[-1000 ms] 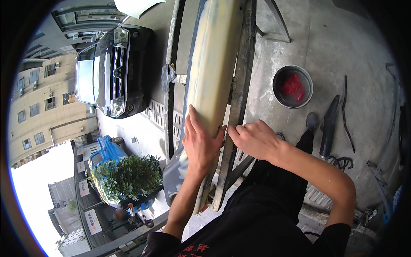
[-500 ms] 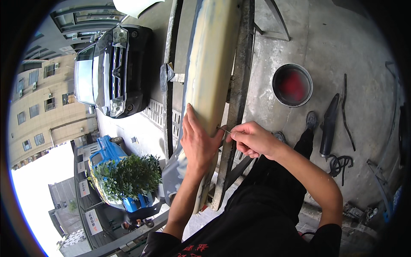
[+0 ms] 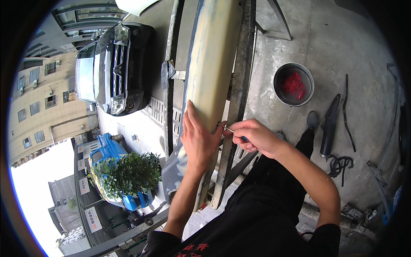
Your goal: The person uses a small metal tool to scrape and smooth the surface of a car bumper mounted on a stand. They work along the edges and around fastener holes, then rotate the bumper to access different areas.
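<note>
A long cream-and-grey sanded panel that looks like a car bumper (image 3: 210,60) lies across dark metal rails (image 3: 242,81). My left hand (image 3: 198,139) rests on its near part with fingers stretched along the surface, the thumb reaching toward its right edge. A thin screwdriver (image 3: 227,128) is pinched in my right hand (image 3: 258,139), a bit of dark blue handle showing under the fingers. Its shaft points left, with the tip at the bumper's right edge beside my left thumb. Whether the tip sits in a hole cannot be made out.
On the concrete floor at right stands a bucket (image 3: 312,88) with red material (image 3: 293,85) in liquid. Past it lie a dark curved panel (image 3: 330,122) and a thin black strip (image 3: 347,113). A dark car (image 3: 124,70) and a leafy plant (image 3: 128,174) are at left.
My right hand has turned slightly, and more of the screwdriver's shaft and its blue handle now show. The left hand stays on the bumper. The view has shifted slightly.
</note>
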### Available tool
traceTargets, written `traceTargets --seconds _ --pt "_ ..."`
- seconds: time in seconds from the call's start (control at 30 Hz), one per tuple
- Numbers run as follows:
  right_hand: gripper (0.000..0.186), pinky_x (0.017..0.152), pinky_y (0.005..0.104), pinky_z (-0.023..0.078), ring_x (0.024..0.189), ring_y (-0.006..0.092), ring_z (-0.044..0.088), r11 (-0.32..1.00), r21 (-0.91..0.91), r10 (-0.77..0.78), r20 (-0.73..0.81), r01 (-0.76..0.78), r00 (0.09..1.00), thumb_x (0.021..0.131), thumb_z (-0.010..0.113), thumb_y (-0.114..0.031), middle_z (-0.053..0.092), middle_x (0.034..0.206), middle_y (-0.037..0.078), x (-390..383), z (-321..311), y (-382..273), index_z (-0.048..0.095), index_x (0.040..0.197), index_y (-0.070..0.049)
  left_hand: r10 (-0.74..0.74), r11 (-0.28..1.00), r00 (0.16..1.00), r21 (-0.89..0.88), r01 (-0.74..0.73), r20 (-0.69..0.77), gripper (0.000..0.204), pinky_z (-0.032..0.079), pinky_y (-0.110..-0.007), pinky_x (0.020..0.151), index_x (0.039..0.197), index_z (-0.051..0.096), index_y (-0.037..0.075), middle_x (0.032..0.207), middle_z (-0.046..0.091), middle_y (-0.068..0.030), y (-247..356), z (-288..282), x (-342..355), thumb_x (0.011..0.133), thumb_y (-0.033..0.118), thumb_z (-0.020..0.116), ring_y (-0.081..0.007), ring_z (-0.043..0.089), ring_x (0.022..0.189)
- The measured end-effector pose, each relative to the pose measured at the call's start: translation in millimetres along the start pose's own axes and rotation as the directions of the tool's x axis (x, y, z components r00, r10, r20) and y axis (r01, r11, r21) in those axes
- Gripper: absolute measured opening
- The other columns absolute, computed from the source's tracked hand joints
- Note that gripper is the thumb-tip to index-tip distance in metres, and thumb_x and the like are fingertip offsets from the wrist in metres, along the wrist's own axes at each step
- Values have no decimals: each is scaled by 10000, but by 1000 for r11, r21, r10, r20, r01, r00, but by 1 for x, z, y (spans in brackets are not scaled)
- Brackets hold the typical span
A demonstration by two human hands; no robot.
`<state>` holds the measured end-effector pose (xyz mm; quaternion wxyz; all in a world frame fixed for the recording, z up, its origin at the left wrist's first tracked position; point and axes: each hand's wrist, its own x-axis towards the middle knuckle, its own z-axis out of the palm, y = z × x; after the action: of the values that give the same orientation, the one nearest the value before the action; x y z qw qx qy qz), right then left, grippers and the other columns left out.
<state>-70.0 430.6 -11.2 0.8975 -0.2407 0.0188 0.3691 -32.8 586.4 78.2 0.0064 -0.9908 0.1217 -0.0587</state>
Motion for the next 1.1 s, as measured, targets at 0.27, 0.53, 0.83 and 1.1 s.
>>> traceTargets --seconds 0.27,0.53,0.83,1.1 --pt "255 436 196 293 530 41 423 998 46 -35 -142 42 989 922 498 -61 613 836 77 -3 5 0 602 1110 77 1 1000 1000 3 -1 -17 1004 528 -454 792 1440 261 -51 1188 522 -226 2 0 0 677 280 824 -397 579 1044" --pt "282 472 181 317 569 44 438 972 217 -64 -134 92 989 941 505 -85 614 846 76 -9 11 2 600 1172 47 -6 1000 1000 4 6 -18 1020 524 -450 805 1443 260 -46 1202 523 -224 4 -1 1 653 241 839 -398 572 1059" --pt "180 403 201 212 458 28 281 975 199 106 -30 -98 994 990 491 -166 390 586 -62 -2 -3 5 574 960 -9 5 1000 999 19 -4 -38 1094 533 -446 810 1448 271 -5 1248 527 -237 -1 3 0 620 383 872 -400 602 1049" --pt "122 487 393 492 502 329 625 -4 -987 -574 133 159 808 877 566 -111 627 640 193 1 7 14 611 832 -7 20 1000 999 14 -20 -27 1093 534 -442 793 1451 251 -49 1206 527 -229 -1 3 0 632 325 872 -399 586 1041"
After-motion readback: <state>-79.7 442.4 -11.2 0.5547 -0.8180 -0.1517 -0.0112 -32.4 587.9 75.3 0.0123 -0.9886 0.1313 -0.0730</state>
